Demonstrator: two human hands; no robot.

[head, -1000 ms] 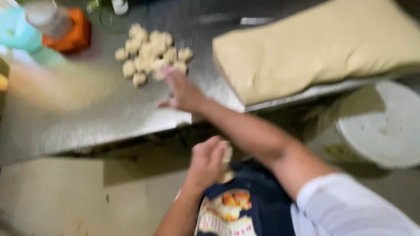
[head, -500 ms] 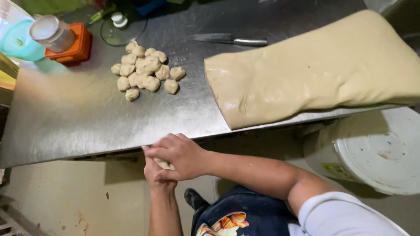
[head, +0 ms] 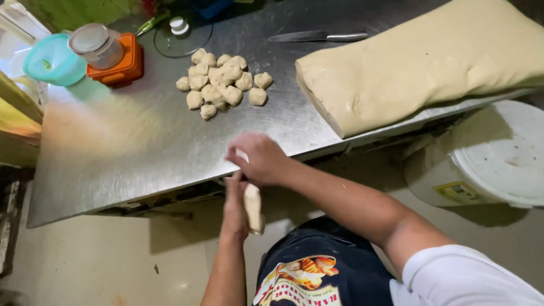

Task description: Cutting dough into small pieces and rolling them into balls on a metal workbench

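The fingers of the right hand (head: 262, 158) are curled downward at the near edge of the table (head: 130, 153), gripping the upper end of a strip of dough (head: 253, 208). The strip of dough hangs down past the table edge, and the left hand (head: 235, 198) is wrapped around it from the left side, fingers closed against its length. Both hands are below and in front of the table edge, just touching each other. On the steel table, well apart from the hands, lies a cluster of small dough pieces (head: 221, 82). To the right, a large dough slab (head: 419, 62) overhangs the table edge. A knife (head: 317, 37) lies beyond it. At the far left stand a metal-lidded jar (head: 97, 45) on an orange block (head: 122, 68) and a teal bowl (head: 51, 59). A white bucket (head: 487, 158) stands on the floor at the right.
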